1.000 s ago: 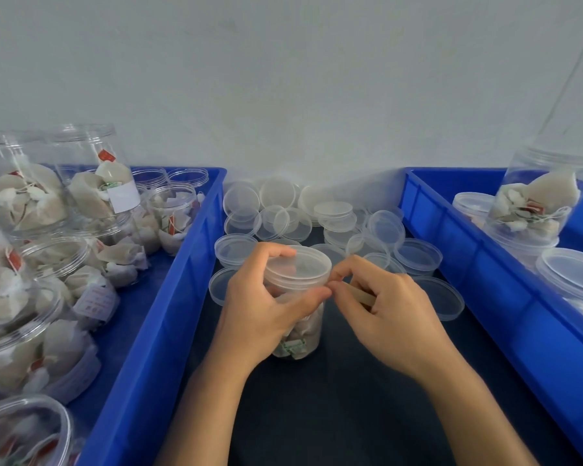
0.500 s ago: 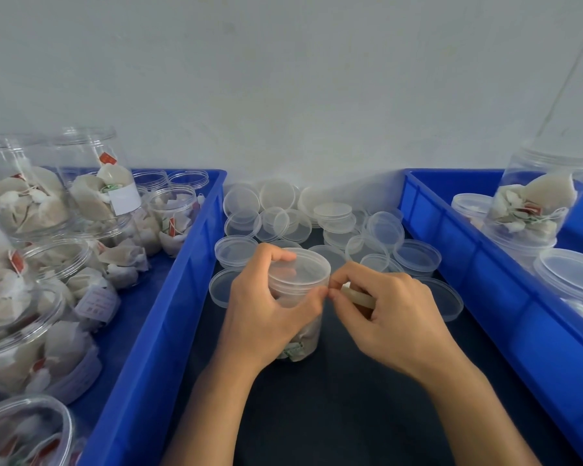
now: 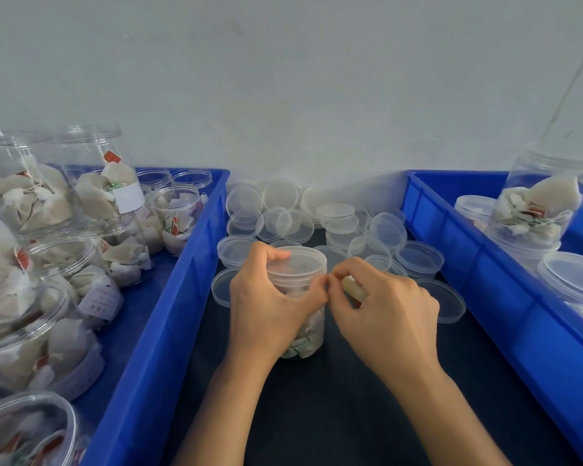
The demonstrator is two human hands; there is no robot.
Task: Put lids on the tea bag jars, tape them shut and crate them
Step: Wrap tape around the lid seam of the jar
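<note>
Head view: both forearms reach up from the bottom edge and meet over the dark mat [image 3: 334,415] between 2 blue crates. The left hand [image 3: 270,307] wraps around a clear jar of tea bags [image 3: 305,334], thumb curled across the near side and the index finger hooked over the rim of its lid [image 3: 300,260], so the hand is clamped on the jar. The jar stands upright on the mat, its lid seated on top. The right hand [image 3: 387,311] sits just beside the jar on its right, fingers curled inward, thumb and index finger pinched together right at the tip of the left thumb, at the level of the lid's lower edge. A small pale beige object [image 3: 352,287] is tucked under the right fingers; whether it is a tape roll cannot be told, and any tape between the fingertips is too thin to see.

Behind the hands lies a heap of loose clear lids [image 3: 337,216], some stacked, some leaning. The left crate [image 3: 169,314] holds many open jars of tea bags, several cut off by the frame. The right crate [image 3: 478,274] holds lidded jars, partly cut off at the right edge.
</note>
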